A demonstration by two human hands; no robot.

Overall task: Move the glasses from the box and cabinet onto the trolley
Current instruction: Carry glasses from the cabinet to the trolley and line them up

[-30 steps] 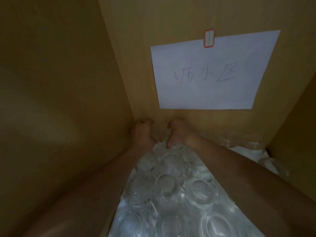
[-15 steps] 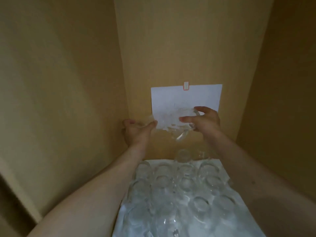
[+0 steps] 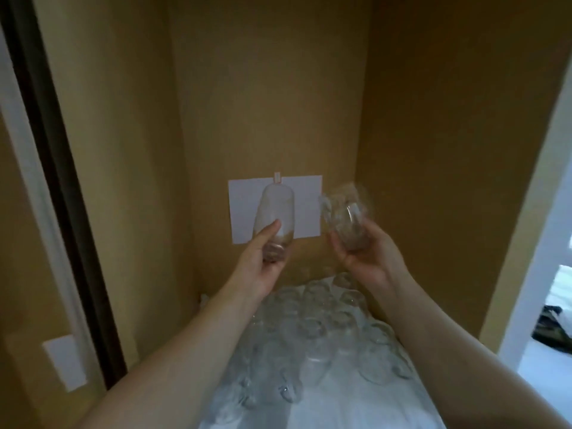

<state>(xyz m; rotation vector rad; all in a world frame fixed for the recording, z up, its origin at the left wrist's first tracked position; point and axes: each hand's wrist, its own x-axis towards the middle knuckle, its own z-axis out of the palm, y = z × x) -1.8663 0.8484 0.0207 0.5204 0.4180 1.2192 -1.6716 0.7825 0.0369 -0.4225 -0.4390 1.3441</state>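
My left hand (image 3: pixel 264 258) grips a clear glass (image 3: pixel 275 212) by its lower end, raised in front of the white paper on the cabinet's back wall. My right hand (image 3: pixel 366 252) holds a second clear glass (image 3: pixel 346 215), tilted and blurred, just right of the paper. Both glasses hang above the cabinet shelf, where several more clear glasses (image 3: pixel 312 332) stand close together on a white liner (image 3: pixel 356 413). The trolley and the box are out of view.
The wooden cabinet (image 3: pixel 269 97) walls close in at left, back and right. A white paper sheet (image 3: pixel 244 209) hangs on the back wall. A dark door edge (image 3: pixel 58 168) runs down the left. A white door frame (image 3: pixel 544 258) and a lit room lie at right.
Both hands went from reaching deep at the back of the shelf to lifting one glass each up and toward me. The view pulled back out of the cabinet.
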